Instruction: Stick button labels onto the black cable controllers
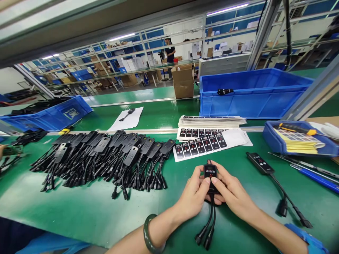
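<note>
Both hands hold one small black controller box (210,174) with a dark label on its face, low in the middle of the green bench. My left hand (194,194) wraps its left side with the thumb on the label. My right hand (231,194) grips the right side, thumb pressing on the face. Two black cables with plugs (205,236) hang from the box toward me. Sheets of black labels (200,144) lie just beyond my hands.
A big pile of black controllers with cables (106,158) fills the left. Another labelled controller (261,163) lies to the right. A stack of label sheets (212,121), a large blue bin (251,93), a small blue tray (299,141), a cardboard box (182,81) and a distant person (169,53) are behind.
</note>
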{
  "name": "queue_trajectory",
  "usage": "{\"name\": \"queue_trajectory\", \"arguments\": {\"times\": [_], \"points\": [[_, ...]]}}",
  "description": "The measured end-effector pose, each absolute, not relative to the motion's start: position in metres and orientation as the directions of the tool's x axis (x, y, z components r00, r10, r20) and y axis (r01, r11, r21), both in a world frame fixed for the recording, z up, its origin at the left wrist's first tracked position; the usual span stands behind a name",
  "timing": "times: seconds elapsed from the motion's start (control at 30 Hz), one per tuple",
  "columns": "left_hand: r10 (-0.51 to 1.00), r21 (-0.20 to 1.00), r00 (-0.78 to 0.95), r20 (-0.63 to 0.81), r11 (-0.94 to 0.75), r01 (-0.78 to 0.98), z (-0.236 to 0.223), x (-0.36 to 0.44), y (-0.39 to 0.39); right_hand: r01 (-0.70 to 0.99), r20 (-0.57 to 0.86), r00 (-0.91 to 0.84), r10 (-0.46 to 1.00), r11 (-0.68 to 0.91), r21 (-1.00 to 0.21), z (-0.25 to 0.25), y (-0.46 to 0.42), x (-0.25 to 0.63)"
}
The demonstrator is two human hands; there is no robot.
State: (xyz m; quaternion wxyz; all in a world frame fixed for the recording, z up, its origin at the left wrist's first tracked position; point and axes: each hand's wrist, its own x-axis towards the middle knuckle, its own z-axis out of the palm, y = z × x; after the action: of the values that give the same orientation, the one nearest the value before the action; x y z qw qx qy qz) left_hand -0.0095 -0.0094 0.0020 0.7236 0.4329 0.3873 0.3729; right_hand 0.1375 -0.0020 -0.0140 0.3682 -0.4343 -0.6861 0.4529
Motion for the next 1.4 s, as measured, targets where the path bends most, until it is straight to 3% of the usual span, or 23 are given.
{"name": "queue_trajectory", "arguments": {"times": [0.13, 0.23, 0.33, 0.43, 0.5, 0.57, 0.63, 0.77, 0.9, 1.0, 1.1, 1.23, 1.4], "points": [[0.885, 0.883, 0.397, -0.245, 0.373, -0.286, 0.004, -0.008, -0.006, 0.34, 0.111, -0.335, 0.935, 0.23, -0.912, -0.01, -0.001, 0.136], [0.895, 0.832, 0.389, -0.217, 0.378, -0.406, 0.006, -0.006, -0.005, 0.5, 0.247, -0.311, 0.918, 0.379, -0.779, -0.007, 0.002, 0.138], [0.861, 0.833, 0.474, -0.185, 0.393, -0.389, 0.006, -0.007, -0.005, 0.645, 0.3, -0.323, 0.898, 0.441, -0.625, -0.004, 0.007, 0.145], [0.872, 0.941, 0.47, -0.14, 0.264, -0.21, 0.005, -0.013, -0.003, 0.812, 0.25, -0.291, 0.923, 0.377, -0.446, 0.001, 0.014, 0.161], [0.92, 0.998, 0.385, -0.066, 0.07, 0.005, 0.006, -0.02, 0.001, 0.937, 0.173, -0.222, 0.96, 0.259, -0.236, 0.006, 0.02, 0.175], [0.944, 0.961, 0.326, 0.039, -0.125, 0.248, 0.007, -0.028, 0.006, 0.991, 0.075, -0.12, 0.99, 0.123, -0.048, 0.012, 0.025, 0.188], [0.937, 0.856, 0.331, 0.111, -0.259, 0.448, 0.006, -0.034, 0.011, 0.999, 0.02, -0.034, 0.999, 0.033, 0.038, 0.016, 0.028, 0.198], [0.927, 0.636, 0.367, 0.073, -0.326, 0.699, 0.001, -0.039, 0.018, 0.996, 0.005, 0.086, 0.996, -0.086, 0.037, 0.016, 0.031, 0.212], [0.937, 0.511, 0.349, 0.007, -0.303, 0.804, 0.001, -0.037, 0.018, 0.993, -0.043, 0.12, 0.992, -0.121, -0.011, 0.014, 0.034, 0.224], [0.941, 0.481, 0.339, -0.005, -0.295, 0.826, 0.001, -0.037, 0.017, 0.994, -0.016, 0.102, 0.995, -0.102, -0.045, 0.02, 0.043, 0.225], [0.94, 0.476, 0.34, -0.002, -0.298, 0.828, 0.001, -0.038, 0.017, 0.993, 0.047, -0.011, 0.999, 0.016, -0.118, 0.032, 0.067, 0.214], [0.94, 0.501, 0.34, 0.026, -0.306, 0.809, 0.001, -0.04, 0.016, 0.934, 0.153, -0.174, 0.973, 0.213, -0.289, 0.039, 0.109, 0.19], [0.937, 0.51, 0.347, 0.034, -0.315, 0.801, -0.001, -0.042, 0.015, 0.829, 0.248, -0.147, 0.958, 0.256, -0.497, 0.024, 0.138, 0.187]]}}
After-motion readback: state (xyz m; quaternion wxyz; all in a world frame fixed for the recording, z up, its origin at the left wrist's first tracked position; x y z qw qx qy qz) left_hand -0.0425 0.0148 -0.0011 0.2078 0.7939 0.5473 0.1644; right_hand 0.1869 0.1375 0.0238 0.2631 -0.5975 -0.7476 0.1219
